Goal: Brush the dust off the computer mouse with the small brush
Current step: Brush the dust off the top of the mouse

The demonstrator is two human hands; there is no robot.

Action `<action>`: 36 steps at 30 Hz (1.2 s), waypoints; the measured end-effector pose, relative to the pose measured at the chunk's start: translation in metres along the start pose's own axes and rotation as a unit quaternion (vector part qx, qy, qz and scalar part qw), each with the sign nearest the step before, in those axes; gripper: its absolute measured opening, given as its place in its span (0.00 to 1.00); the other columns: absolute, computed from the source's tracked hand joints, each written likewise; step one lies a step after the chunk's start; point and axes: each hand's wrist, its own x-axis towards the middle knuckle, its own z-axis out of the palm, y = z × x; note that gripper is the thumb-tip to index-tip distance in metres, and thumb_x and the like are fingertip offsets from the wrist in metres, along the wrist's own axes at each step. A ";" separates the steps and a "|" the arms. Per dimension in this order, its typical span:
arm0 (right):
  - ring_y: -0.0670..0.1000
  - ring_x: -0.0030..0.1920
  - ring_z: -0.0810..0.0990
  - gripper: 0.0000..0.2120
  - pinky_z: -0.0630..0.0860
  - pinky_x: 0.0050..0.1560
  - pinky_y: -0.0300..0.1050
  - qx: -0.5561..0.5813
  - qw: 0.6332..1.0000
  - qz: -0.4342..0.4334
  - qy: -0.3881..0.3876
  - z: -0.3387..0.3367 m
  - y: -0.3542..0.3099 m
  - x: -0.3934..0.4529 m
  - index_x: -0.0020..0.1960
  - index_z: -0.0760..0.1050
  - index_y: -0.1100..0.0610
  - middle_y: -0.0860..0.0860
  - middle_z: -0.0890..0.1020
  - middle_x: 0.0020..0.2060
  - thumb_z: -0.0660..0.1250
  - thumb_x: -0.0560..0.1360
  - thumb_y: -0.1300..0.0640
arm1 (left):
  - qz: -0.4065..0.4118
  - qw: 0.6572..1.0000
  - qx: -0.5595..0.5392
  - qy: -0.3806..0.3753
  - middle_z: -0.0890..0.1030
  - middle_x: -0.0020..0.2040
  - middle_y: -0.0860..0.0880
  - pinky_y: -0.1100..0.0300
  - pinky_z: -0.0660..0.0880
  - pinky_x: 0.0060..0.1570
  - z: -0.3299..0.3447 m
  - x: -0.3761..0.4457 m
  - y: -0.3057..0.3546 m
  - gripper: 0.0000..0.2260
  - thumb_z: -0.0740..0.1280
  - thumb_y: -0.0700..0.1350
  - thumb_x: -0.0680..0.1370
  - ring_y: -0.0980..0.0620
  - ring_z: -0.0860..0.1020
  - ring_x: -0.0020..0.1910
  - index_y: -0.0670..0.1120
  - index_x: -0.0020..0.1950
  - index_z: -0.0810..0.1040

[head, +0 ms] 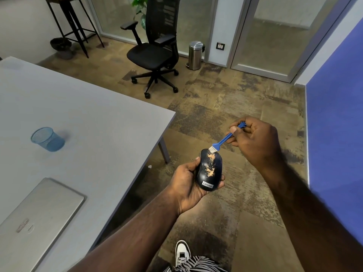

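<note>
Dusty mouse [209, 169] in left hand [188, 185] grip, brush [225, 138] bristles at its far end

A blue mesh cup [48, 139] and a closed silver laptop [39, 214] are carried, well apart, by the grey table [94, 107].

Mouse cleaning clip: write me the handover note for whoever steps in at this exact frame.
Left hand grips the computer mouse, held in the air over the floor beside the table.
Right hand pinches the small brush by its handle; the bristles sit at the mouse's far end.
Done: brush brought to the mouse.
Left: the orange dust lies along the mouse's top, so nearly all the sweeping remains.
</note>
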 end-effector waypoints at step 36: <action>0.48 0.38 0.87 0.10 0.83 0.39 0.44 0.105 0.992 0.015 0.074 0.001 0.007 -0.032 0.45 0.78 0.50 0.48 0.85 0.39 0.66 0.78 0.64 | 0.058 0.997 -0.021 0.040 0.77 0.52 0.33 0.47 0.76 0.52 0.013 -0.002 0.006 0.22 0.51 0.51 0.83 0.39 0.78 0.46 0.35 0.58 0.75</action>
